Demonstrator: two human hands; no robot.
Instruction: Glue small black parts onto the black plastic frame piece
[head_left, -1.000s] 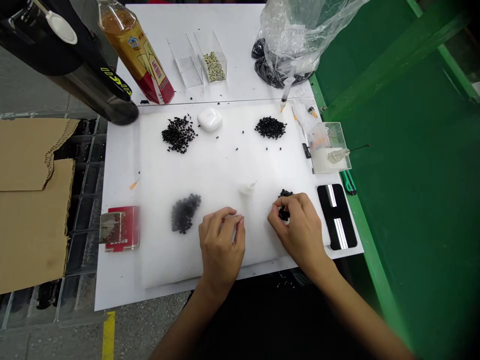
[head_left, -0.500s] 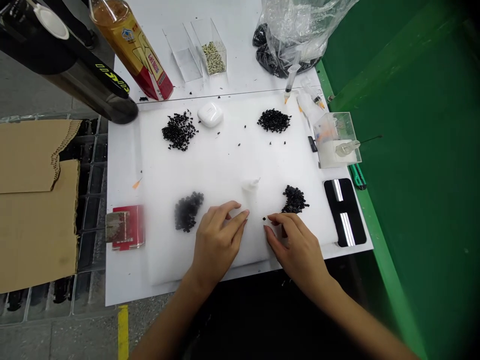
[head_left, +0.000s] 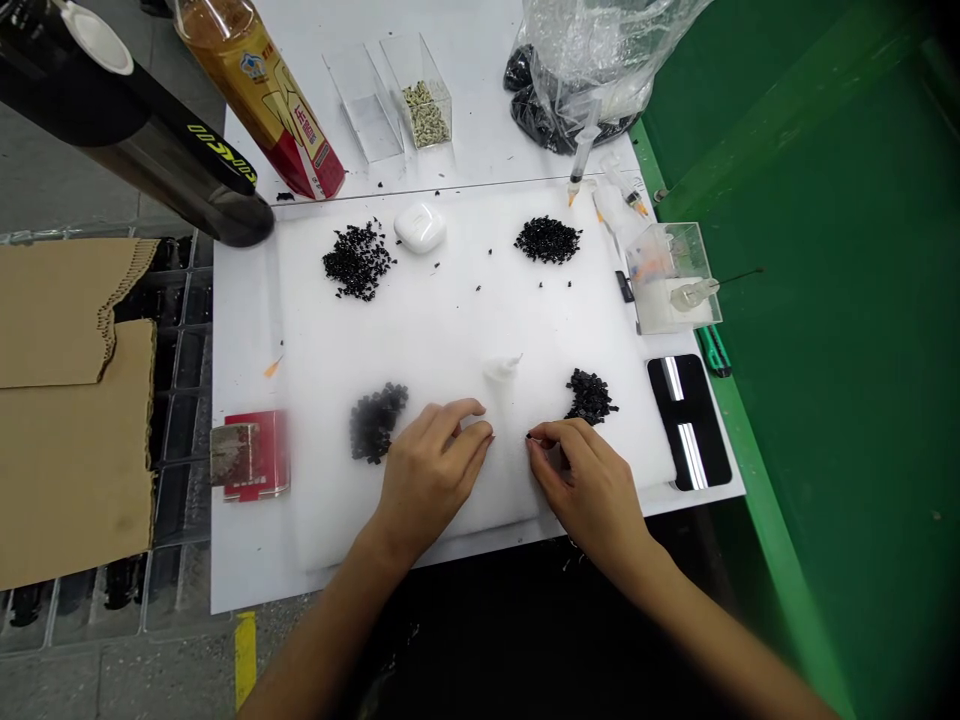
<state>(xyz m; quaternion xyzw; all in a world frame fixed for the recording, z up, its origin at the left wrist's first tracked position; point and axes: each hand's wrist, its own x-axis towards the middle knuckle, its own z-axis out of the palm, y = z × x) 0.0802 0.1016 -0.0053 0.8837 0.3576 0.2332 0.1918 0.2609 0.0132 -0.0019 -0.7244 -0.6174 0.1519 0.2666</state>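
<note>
Bright, even lighting from above; the white foam sheet lies close to overexposure. Two white glare bands cross the glossy black panel. Faint, soft shadows fall beneath the left hand and right hand. The red box at left is blurred; the frame bows and darkens toward the right edge.

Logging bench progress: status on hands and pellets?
Left hand open on white foam sheet, beside dark pellet pile. Right hand near black pellet pile, one pellet at fingertips.

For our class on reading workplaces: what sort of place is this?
Probably a factory or workshop bench: heaps of black plastic pellets on a white foam sheet, a syringe, and a green workbench beside them.
</note>
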